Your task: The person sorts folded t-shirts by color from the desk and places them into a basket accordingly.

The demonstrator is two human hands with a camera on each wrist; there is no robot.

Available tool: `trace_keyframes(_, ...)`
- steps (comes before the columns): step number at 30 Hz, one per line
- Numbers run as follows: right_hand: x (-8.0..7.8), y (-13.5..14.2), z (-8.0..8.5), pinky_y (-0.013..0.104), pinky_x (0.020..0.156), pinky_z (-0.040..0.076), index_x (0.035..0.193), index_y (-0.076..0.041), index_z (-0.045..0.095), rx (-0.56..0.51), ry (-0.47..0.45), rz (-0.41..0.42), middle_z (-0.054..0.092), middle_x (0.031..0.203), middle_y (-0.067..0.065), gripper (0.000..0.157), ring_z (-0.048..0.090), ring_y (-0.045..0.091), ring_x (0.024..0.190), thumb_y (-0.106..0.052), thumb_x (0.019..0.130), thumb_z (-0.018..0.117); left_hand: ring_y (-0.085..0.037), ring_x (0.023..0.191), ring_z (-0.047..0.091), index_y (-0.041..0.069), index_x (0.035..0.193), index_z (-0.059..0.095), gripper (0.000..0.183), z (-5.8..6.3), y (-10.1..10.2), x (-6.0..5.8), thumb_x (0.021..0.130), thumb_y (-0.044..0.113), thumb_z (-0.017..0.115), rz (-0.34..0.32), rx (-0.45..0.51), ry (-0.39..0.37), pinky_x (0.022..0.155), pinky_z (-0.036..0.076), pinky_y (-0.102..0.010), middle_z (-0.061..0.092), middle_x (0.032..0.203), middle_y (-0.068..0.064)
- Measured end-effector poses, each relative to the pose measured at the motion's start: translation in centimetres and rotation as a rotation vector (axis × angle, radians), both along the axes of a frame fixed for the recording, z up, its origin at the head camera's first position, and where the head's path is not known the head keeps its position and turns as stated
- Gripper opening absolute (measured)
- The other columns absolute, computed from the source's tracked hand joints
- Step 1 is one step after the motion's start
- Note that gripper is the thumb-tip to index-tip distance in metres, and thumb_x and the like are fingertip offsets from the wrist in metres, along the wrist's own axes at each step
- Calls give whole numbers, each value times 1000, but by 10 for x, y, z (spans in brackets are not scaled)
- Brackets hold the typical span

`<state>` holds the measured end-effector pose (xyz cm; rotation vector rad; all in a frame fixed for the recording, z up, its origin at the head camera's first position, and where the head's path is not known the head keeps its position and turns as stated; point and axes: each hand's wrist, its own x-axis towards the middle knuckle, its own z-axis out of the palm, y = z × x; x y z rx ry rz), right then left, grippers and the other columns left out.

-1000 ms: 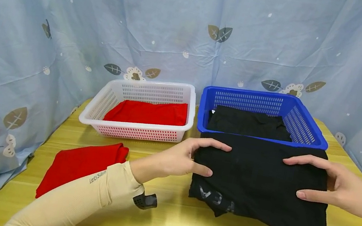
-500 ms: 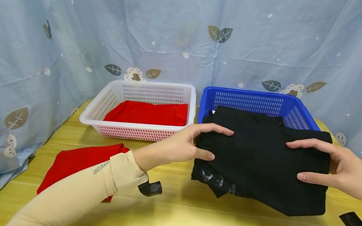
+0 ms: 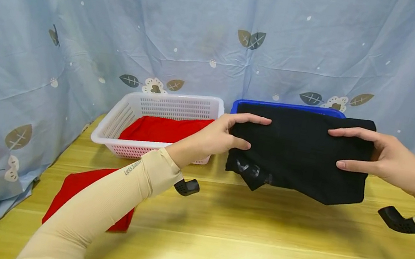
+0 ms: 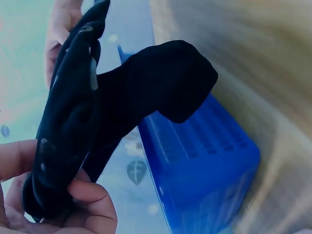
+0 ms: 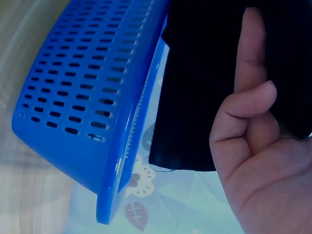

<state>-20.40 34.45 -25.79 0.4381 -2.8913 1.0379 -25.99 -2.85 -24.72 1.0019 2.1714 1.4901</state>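
Note:
A folded black garment (image 3: 299,155), with shiny print near its lower left corner, hangs in the air between both hands. My left hand (image 3: 222,139) pinches its left edge between thumb and fingers; the left wrist view shows the layered cloth (image 4: 68,117) in that grip. On the opposite edge my right hand (image 3: 394,160) grips it, thumb in front and some fingers behind. Behind and below the garment is a blue basket (image 3: 290,107), mostly hidden in the head view. Its slotted wall (image 5: 78,83) shows beside the cloth in the right wrist view.
A white basket (image 3: 158,146) with red cloth (image 3: 162,128) in it stands left of the blue one. Another red folded cloth (image 3: 120,223) lies on the wooden table (image 3: 251,257), partly behind the left sleeve. A blue patterned curtain (image 3: 209,23) hangs around the table.
Both hands have raised the black garment and carried it away from me, from in front of the blue basket to over it. The black cloth inside that basket is now covered from view.

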Motion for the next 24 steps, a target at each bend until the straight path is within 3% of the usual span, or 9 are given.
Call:
trace_keyframes(3,-12,1,2,33,47,34,146,-37,49,-23,-11,-6,25,54,-4,66,30,19,45,-27,88,78,-11,115,62,36,141,57,59,-6,4,-21,94,1,62,19,20,-2,92,53,-26,55,142,14)
trace_keyframes(5,-21,3,3,24,55,42,148,-36,48,-37,-15,8,57,70,-3,68,52,8,60,-26,89,78,-11,113,65,37,140,59,60,-11,8,-35,93,-1,62,24,47,-12,93,54,-27,59,141,13)
trace_keyframes(7,-30,5,4,20,65,44,150,-35,47,-47,-16,12,67,91,-8,69,60,1,81,-26,89,78,-7,117,62,40,138,60,61,-12,11,-46,92,-1,63,45,42,7,98,52,-27,60,140,13)
trace_keyframes(9,-38,7,7,17,72,42,150,-36,45,-46,-25,11,60,134,-10,69,55,-4,103,-28,89,77,-4,116,61,40,138,60,60,-11,13,-53,93,0,63,56,35,29,98,50,-26,61,140,11)
trace_keyframes(13,-52,9,15,17,74,37,151,-40,42,-35,-50,-24,44,155,-1,69,48,5,114,-32,91,75,-1,101,54,41,137,59,61,-6,17,-64,92,1,64,97,21,67,88,46,-24,59,139,12)
trace_keyframes(16,-60,11,23,24,82,36,151,-44,39,-28,-66,-52,18,168,-4,69,38,16,125,-37,92,73,-8,79,47,41,137,59,61,0,22,-70,92,0,64,125,29,53,77,43,-26,56,141,13)
trace_keyframes(19,-66,14,32,44,104,36,151,-45,38,-64,-69,-75,12,168,-11,69,25,25,145,-38,92,72,-6,89,47,39,138,60,61,8,28,-73,92,-1,64,151,41,68,75,41,-26,50,148,16)
trace_keyframes(22,-70,16,39,68,116,18,151,-45,39,-120,-65,-90,14,167,-16,69,12,25,155,-36,92,73,-8,109,52,32,140,60,60,19,34,-72,93,-4,63,158,65,80,79,44,-27,50,150,12)
trace_keyframes(24,-72,18,41,67,118,16,151,-45,40,-137,-59,-102,18,166,-15,68,20,22,154,-36,92,73,-6,125,50,28,141,59,60,25,37,-69,93,-6,61,157,74,83,87,46,-25,53,148,11)
